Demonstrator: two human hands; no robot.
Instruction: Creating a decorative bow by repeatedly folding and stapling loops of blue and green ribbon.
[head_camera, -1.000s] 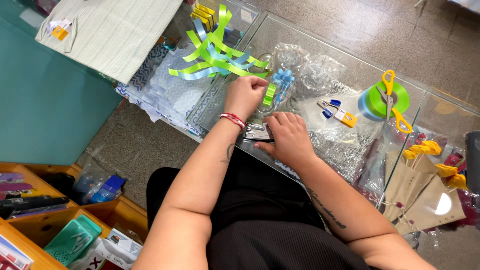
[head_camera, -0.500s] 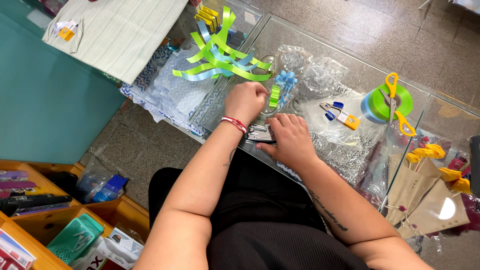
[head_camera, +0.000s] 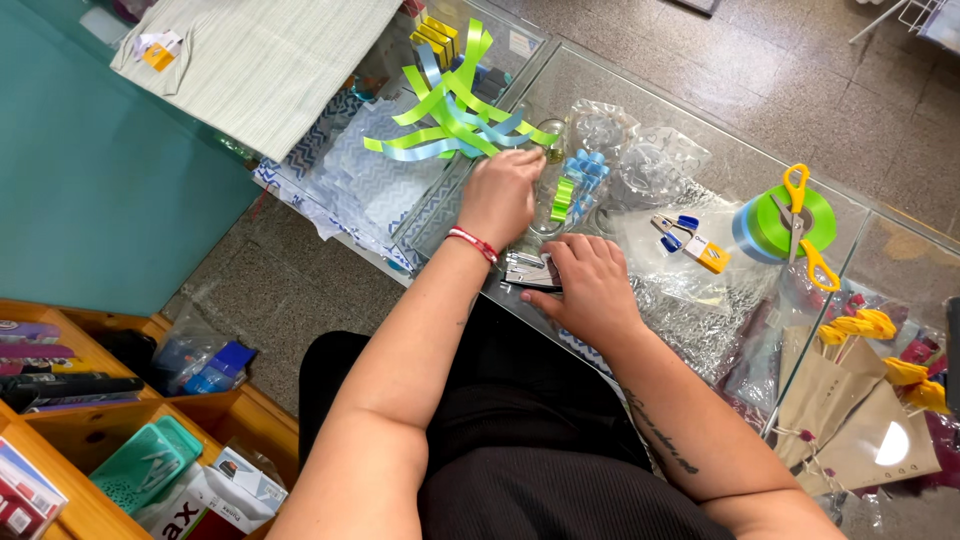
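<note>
Left hand (head_camera: 500, 195): fingers curled shut on something at the edge of the loose green-and-blue ribbon strips (head_camera: 450, 115), which I cannot identify | Right hand (head_camera: 590, 285): palm down, pressing a small silver metal stapler (head_camera: 528, 270) against the glass bench (head_camera: 640, 110) | Yellow-handled scissors (head_camera: 805, 225): lying across green ribbon spool (head_camera: 790, 222), well apart.

A small silver stapler (head_camera: 528, 270) lay flat on the glass counter (head_camera: 640, 110) at its near edge, its metal top facing up and its length running roughly sideways. The right hand (head_camera: 592, 288) rested against its right end, fingers curled over it, while the left hand (head_camera: 500, 195) sat just beyond it, closed around the ends of green and light-blue ribbon strips (head_camera: 450, 115). The strips fanned out flat across the glass away from the fist, curling at their tips.
</note>
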